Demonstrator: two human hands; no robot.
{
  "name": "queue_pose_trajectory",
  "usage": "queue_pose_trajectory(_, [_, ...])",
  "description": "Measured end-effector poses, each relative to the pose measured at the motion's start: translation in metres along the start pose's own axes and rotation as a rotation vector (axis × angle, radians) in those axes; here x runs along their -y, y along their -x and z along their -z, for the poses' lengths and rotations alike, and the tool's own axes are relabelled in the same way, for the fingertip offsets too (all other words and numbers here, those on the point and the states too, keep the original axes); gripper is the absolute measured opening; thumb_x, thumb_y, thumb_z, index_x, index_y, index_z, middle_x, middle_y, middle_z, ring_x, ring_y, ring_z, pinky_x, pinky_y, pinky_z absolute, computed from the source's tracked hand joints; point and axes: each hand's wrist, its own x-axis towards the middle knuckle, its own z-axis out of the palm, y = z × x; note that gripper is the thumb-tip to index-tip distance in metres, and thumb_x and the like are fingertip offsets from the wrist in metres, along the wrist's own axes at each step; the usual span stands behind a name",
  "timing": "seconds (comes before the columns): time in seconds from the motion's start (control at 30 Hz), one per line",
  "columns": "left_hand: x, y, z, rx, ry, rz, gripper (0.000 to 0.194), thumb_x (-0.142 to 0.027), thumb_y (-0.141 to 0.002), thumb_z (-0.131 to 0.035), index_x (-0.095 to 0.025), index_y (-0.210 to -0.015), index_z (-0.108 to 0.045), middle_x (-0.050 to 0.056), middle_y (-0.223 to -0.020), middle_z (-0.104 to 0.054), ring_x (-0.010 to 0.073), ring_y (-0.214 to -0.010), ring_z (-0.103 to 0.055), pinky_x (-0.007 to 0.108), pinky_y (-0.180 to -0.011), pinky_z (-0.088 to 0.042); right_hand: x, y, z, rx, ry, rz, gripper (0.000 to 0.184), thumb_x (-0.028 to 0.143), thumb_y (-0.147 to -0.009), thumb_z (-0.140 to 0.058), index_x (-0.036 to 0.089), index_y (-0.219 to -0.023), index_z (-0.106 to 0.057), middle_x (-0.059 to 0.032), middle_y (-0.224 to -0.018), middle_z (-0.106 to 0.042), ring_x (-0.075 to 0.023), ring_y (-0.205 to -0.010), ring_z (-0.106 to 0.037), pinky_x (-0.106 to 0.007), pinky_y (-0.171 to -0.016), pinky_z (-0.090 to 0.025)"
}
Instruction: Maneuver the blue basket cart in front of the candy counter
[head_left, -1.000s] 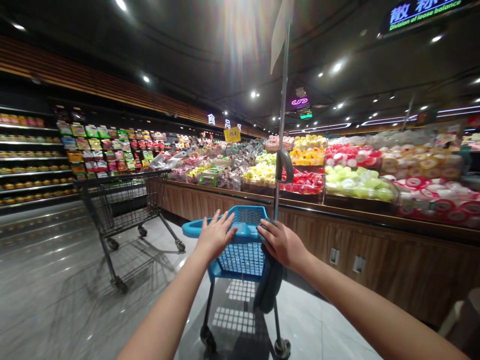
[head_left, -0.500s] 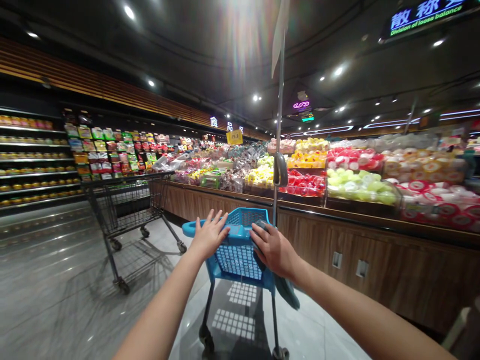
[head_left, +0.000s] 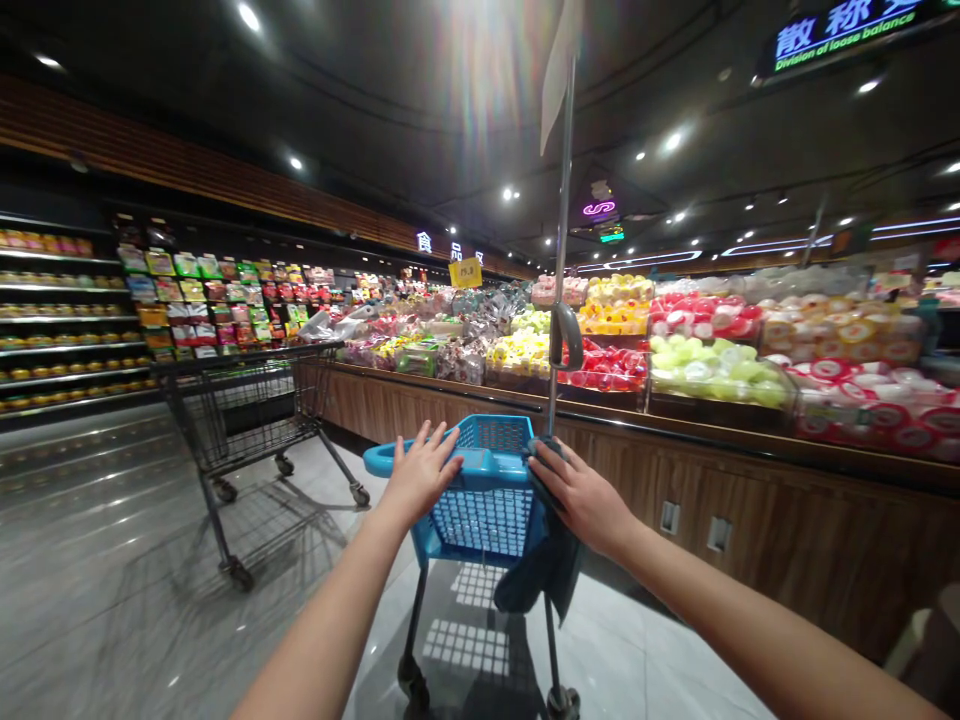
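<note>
A small blue shopping cart with a lattice basket stands before me. My left hand rests on the left part of its blue handle, fingers spread flat. At the handle's right end, my right hand presses a dark blue-grey cloth against the cart, its fingers bent over the cloth. Loose ends of the cloth hang down beside the basket and partly cover the right leg. The handle's right end is hidden by the hand and cloth.
A larger black wire cart stands to the left. Ahead runs a wood-panelled counter piled with colourful packaged goods. A metal pole with a grey hook rises just behind the blue cart. Stocked shelves line the far left.
My right hand has slid right along the handle with the cloth, and the cloth's hanging part has swung left and spread. My left hand stays on the handle.
</note>
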Motion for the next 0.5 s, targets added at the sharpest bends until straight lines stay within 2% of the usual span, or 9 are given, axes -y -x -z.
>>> queue_pose_trajectory(0.1, [-0.010,-0.003,-0.003,-0.012,0.004,0.007,0.054,-0.054,-0.099,-0.027,-0.034,-0.149,-0.030,0.003,-0.157,-0.029,0.0298,-0.147,-0.016,0.069,-0.111,-0.011,-0.007,-0.001,0.003,-0.044,-0.060,-0.121,0.048,0.031,-0.093,-0.053,0.015,-0.139,-0.048,-0.0131,-0.149,-0.040,-0.0309,-0.142,-0.028,-0.053,-0.110,-0.040])
queue_pose_trajectory(0.2, [-0.017,-0.006,-0.006,-0.018,0.003,0.001,0.055,-0.056,-0.098,-0.027,-0.034,-0.148,-0.031,0.003,-0.157,-0.030,0.0305,-0.147,-0.016,0.071,-0.110,-0.012,-0.003,-0.020,0.003,-0.043,-0.065,-0.173,0.050,0.041,-0.091,-0.057,0.016,-0.134,-0.054,-0.0134,-0.140,-0.052,-0.0334,-0.137,-0.035,-0.056,-0.107,-0.041])
queue_pose_trajectory(0.27, [-0.019,-0.007,-0.007,-0.017,-0.001,-0.013,0.054,-0.056,-0.098,-0.026,-0.034,-0.147,-0.034,0.002,-0.156,-0.031,0.0305,-0.147,-0.017,0.071,-0.109,-0.012,0.002,-0.033,0.002,-0.024,-0.036,-0.199,0.050,0.042,-0.091,-0.057,0.013,-0.131,-0.057,-0.0145,-0.133,-0.058,-0.0331,-0.132,-0.044,-0.054,-0.106,-0.043])
queue_pose_trajectory(0.37, [-0.016,-0.006,-0.007,-0.017,-0.016,-0.008,0.053,-0.055,-0.098,-0.026,-0.034,-0.146,-0.037,0.002,-0.156,-0.032,0.0310,-0.146,-0.018,0.072,-0.109,-0.012,0.008,-0.043,-0.002,-0.019,-0.012,-0.154,0.041,0.035,-0.094,-0.052,0.013,-0.127,-0.060,-0.0133,-0.130,-0.061,-0.0295,-0.127,-0.049,-0.048,-0.107,-0.043])
queue_pose_trajectory(0.5, [-0.008,-0.003,-0.004,-0.027,-0.032,0.013,0.052,-0.055,-0.099,-0.025,-0.034,-0.145,-0.038,0.002,-0.156,-0.033,0.0312,-0.146,-0.017,0.072,-0.108,-0.014,0.013,-0.045,-0.011,-0.100,-0.035,-0.074,0.044,0.033,-0.095,-0.050,0.014,-0.134,-0.053,-0.0116,-0.134,-0.058,-0.0290,-0.132,-0.045,-0.047,-0.106,-0.044])
